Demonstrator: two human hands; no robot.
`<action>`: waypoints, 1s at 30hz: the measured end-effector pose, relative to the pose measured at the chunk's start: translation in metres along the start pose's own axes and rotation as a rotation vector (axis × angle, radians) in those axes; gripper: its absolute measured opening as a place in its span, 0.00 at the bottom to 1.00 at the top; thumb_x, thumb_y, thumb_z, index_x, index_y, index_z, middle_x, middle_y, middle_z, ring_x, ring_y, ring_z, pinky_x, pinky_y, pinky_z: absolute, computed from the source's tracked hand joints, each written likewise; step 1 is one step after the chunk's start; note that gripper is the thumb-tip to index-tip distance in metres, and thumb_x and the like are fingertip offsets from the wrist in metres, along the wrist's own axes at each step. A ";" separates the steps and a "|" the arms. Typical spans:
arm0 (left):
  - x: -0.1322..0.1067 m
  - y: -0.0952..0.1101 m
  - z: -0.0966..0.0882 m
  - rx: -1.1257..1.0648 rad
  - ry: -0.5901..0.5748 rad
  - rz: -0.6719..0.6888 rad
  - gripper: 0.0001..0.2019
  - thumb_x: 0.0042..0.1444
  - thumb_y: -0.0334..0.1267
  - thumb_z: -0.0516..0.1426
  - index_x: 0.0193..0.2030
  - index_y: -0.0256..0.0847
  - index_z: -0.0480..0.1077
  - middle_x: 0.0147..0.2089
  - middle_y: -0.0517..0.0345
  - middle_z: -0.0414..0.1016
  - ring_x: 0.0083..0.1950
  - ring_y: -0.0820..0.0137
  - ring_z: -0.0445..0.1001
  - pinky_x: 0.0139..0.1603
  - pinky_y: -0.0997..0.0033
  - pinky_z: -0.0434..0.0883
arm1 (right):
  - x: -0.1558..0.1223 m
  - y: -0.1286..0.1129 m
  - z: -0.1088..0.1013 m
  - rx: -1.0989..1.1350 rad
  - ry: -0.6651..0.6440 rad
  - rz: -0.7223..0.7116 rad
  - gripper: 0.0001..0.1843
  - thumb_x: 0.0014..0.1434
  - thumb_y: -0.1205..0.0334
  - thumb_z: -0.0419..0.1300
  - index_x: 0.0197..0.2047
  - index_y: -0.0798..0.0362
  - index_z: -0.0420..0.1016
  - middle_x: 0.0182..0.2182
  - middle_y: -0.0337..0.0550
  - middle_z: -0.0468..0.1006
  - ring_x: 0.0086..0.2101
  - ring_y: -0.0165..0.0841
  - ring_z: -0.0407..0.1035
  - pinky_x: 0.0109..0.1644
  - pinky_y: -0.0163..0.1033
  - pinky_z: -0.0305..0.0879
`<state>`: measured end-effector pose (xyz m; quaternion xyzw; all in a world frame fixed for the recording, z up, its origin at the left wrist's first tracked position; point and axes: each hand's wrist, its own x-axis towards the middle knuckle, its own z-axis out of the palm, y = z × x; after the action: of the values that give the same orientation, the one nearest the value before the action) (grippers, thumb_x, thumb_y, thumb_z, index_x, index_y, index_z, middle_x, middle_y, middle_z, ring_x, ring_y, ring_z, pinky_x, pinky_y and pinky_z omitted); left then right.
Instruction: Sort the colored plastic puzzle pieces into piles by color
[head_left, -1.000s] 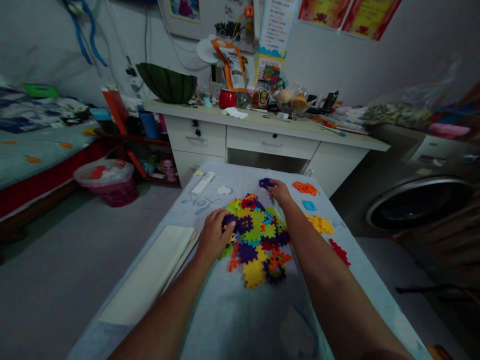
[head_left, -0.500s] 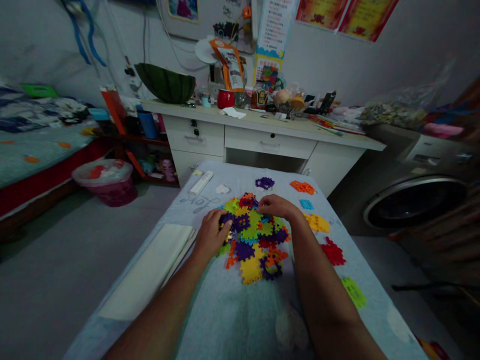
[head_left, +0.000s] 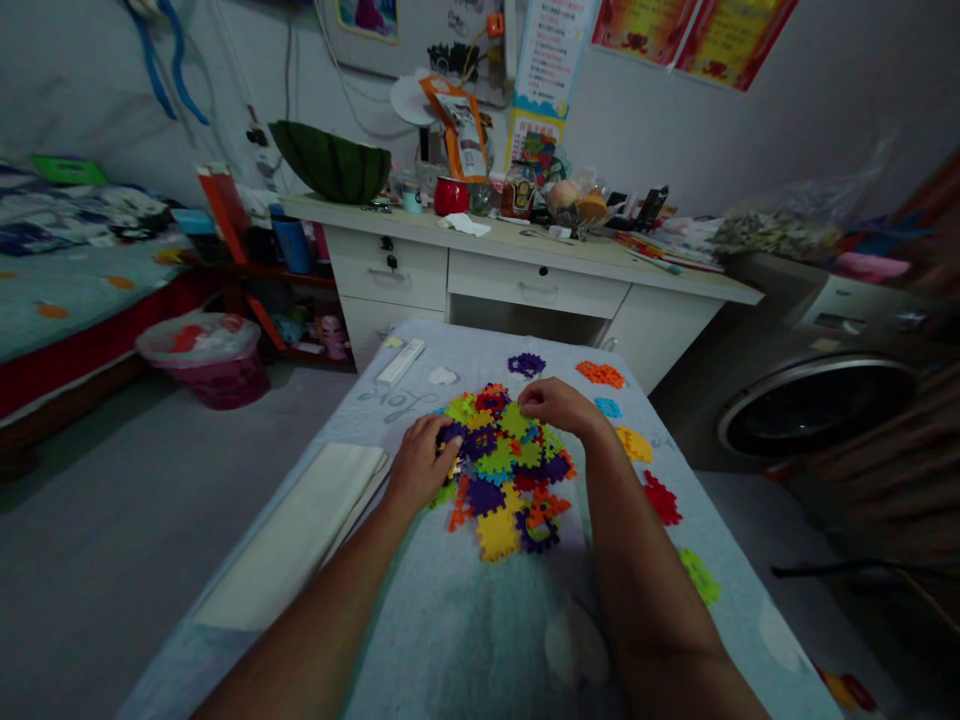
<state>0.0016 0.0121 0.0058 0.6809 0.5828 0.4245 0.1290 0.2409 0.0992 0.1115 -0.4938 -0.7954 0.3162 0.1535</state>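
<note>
From the heap of jagged pieces [head_left: 496,458], bare tablecloth [head_left: 480,640] gives passage at 6 o'clock, between the 2 forearms [head_left: 641,560]. The left hand [head_left: 421,458] blocks 9 o'clock, the right hand [head_left: 561,406] 1, a purple pile [head_left: 526,365] 12; 5 more piles [head_left: 634,444] dot 1 to 4, a folded white cloth [head_left: 300,540] 8.

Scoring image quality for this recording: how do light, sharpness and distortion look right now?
Head view: dim light, lower corners murky; head view: pile of colored pieces fairly distinct, small print on the wall chart unreadable; head view: washing machine looks stretched and tilted, likely wide-angle distortion.
</note>
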 end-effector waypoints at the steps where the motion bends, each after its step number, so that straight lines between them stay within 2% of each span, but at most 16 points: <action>1: 0.000 0.000 0.000 0.001 -0.001 -0.001 0.15 0.60 0.44 0.53 0.49 0.41 0.70 0.51 0.48 0.72 0.55 0.58 0.70 0.59 0.54 0.66 | -0.003 0.000 -0.002 -0.009 0.021 -0.001 0.05 0.49 0.66 0.59 0.29 0.56 0.75 0.20 0.33 0.68 0.23 0.26 0.61 0.28 0.32 0.54; 5: 0.000 0.000 0.000 0.004 -0.011 -0.006 0.16 0.60 0.45 0.52 0.50 0.40 0.70 0.51 0.48 0.72 0.54 0.58 0.70 0.58 0.54 0.67 | -0.015 0.001 -0.013 -0.023 0.125 -0.016 0.04 0.49 0.67 0.58 0.30 0.55 0.74 0.23 0.35 0.71 0.25 0.27 0.64 0.30 0.33 0.57; 9: 0.001 0.001 -0.001 0.004 -0.018 0.004 0.16 0.60 0.46 0.52 0.49 0.40 0.70 0.49 0.48 0.73 0.53 0.58 0.71 0.57 0.54 0.68 | -0.032 0.013 -0.036 -0.077 0.336 -0.049 0.03 0.49 0.65 0.59 0.29 0.54 0.73 0.26 0.38 0.73 0.27 0.28 0.64 0.32 0.33 0.57; 12: 0.001 -0.002 0.000 0.012 -0.027 0.012 0.16 0.60 0.46 0.52 0.48 0.40 0.70 0.49 0.48 0.73 0.53 0.58 0.71 0.57 0.54 0.68 | -0.052 0.027 -0.056 -0.111 0.487 -0.016 0.05 0.49 0.62 0.59 0.29 0.54 0.74 0.22 0.36 0.69 0.24 0.27 0.60 0.30 0.34 0.54; 15: 0.001 -0.005 0.002 0.014 -0.020 0.025 0.16 0.59 0.47 0.52 0.48 0.41 0.70 0.49 0.49 0.73 0.53 0.58 0.71 0.57 0.54 0.67 | -0.077 0.044 -0.069 -0.088 0.569 0.034 0.08 0.50 0.59 0.59 0.31 0.54 0.75 0.18 0.33 0.63 0.21 0.27 0.56 0.26 0.34 0.51; 18: 0.001 -0.007 0.003 0.021 -0.011 0.034 0.17 0.60 0.48 0.51 0.49 0.40 0.70 0.49 0.48 0.73 0.53 0.58 0.71 0.58 0.54 0.67 | -0.103 0.060 -0.071 -0.023 0.615 0.084 0.10 0.49 0.57 0.59 0.32 0.54 0.75 0.18 0.33 0.62 0.20 0.26 0.57 0.25 0.34 0.52; 22: 0.002 -0.007 0.003 0.034 -0.024 0.045 0.18 0.60 0.49 0.51 0.48 0.40 0.71 0.49 0.47 0.73 0.53 0.57 0.71 0.57 0.54 0.67 | -0.133 0.077 -0.062 0.150 0.620 0.149 0.11 0.48 0.56 0.58 0.33 0.53 0.73 0.18 0.33 0.66 0.20 0.28 0.64 0.24 0.33 0.58; 26: 0.002 -0.009 0.003 0.040 -0.029 0.050 0.19 0.59 0.49 0.51 0.48 0.39 0.70 0.49 0.47 0.73 0.54 0.57 0.71 0.58 0.53 0.67 | -0.159 0.081 -0.053 0.339 0.590 0.181 0.13 0.45 0.56 0.59 0.35 0.53 0.71 0.21 0.37 0.72 0.24 0.31 0.69 0.26 0.34 0.63; 30: 0.002 -0.011 0.003 0.047 -0.032 0.047 0.18 0.59 0.50 0.51 0.48 0.40 0.70 0.50 0.48 0.73 0.54 0.58 0.71 0.58 0.54 0.67 | -0.186 0.080 -0.046 0.455 0.547 0.188 0.14 0.46 0.56 0.60 0.35 0.54 0.71 0.24 0.38 0.73 0.25 0.30 0.69 0.28 0.35 0.64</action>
<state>-0.0034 0.0184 -0.0022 0.7039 0.5743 0.4026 0.1122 0.4082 -0.0241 0.1059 -0.5842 -0.5853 0.3540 0.4368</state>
